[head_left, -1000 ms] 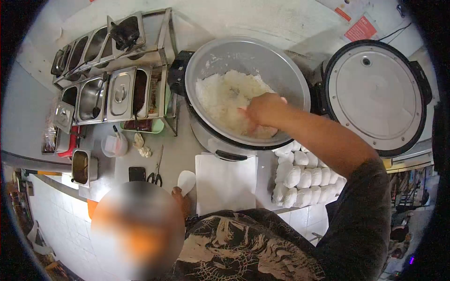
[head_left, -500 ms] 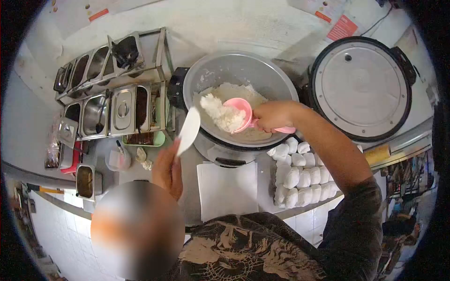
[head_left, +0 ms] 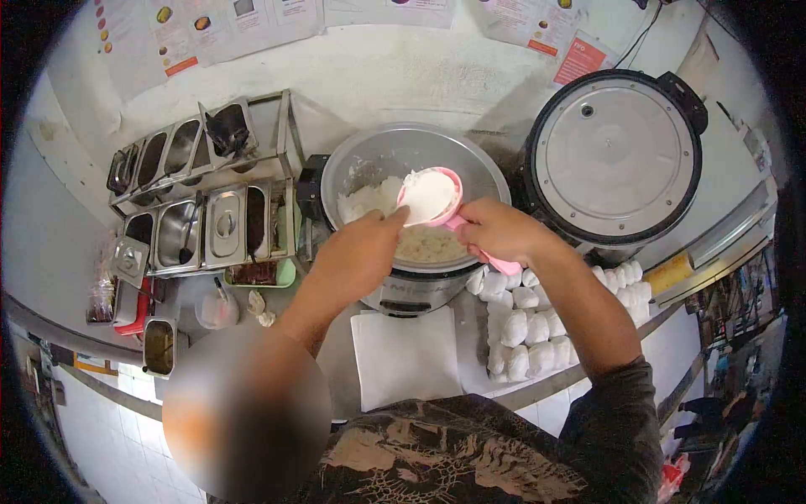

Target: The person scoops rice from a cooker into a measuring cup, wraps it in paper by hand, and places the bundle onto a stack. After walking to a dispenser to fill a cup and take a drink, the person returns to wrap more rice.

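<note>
A large rice cooker pot (head_left: 478, 172) holds white cooked rice (head_left: 361, 200). My right hand (head_left: 499, 229) grips the handle of a pink scoop cup (head_left: 430, 197) filled with rice, held over the pot. My left hand (head_left: 363, 245) holds a white rice paddle whose blade presses on the rice in the cup; the paddle is mostly hidden by the hand. A white sheet of paper (head_left: 405, 355) lies on the counter in front of the cooker.
Several wrapped white rice balls (head_left: 537, 328) lie in rows right of the paper. The cooker's open lid (head_left: 617, 160) stands at the right. A metal rack of condiment trays (head_left: 201, 189) stands at the left, with a small plastic container (head_left: 217, 309) below it.
The right hand scooped rice with the pink cup and lifted it above the pot. The left hand rose from the counter with the white paddle and brought it onto the cup.
</note>
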